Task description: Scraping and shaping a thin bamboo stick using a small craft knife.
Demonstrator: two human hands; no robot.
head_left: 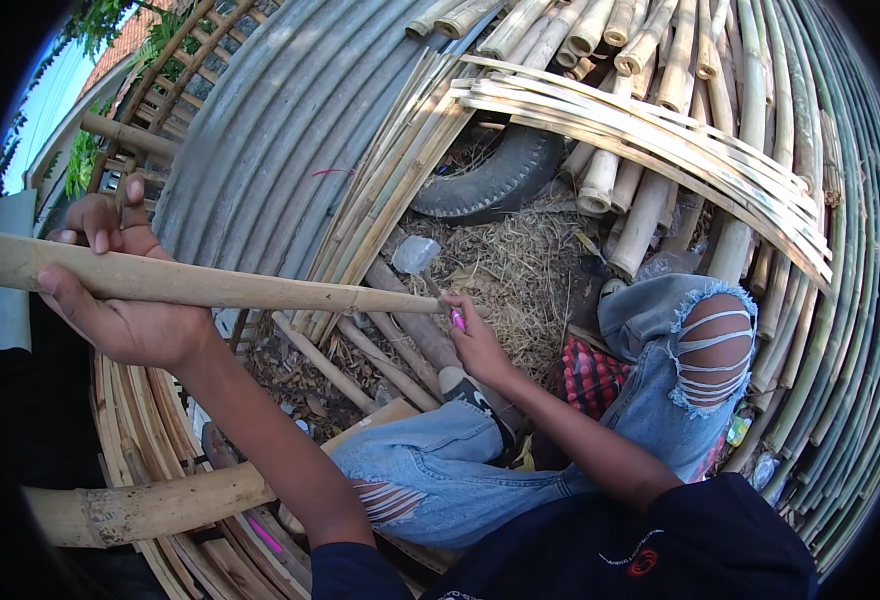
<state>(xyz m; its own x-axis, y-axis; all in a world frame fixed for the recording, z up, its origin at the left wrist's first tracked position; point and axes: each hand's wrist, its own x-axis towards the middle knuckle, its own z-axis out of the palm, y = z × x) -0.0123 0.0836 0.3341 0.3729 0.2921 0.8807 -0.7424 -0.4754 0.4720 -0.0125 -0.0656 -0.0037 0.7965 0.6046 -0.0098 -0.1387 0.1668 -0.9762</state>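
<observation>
One long, tapering tan bamboo strip (220, 286) spans from a person's left hand (157, 328), fingers loosely curled around it, to the right hand (480, 345), fingers clenched on a pink-handled knife (457, 319) at the strip's narrow end. Beyond, a black rubber tyre (505, 180) lies beside stacked, pale round bamboo poles (646, 222).

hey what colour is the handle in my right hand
The handle in your right hand is bright pink, as the head view shows.

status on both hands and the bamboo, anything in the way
Left hand holding bamboo piece. Right hand gripping pink-handled tool at bamboo's far end. Nothing crossing in front between hands.
</observation>
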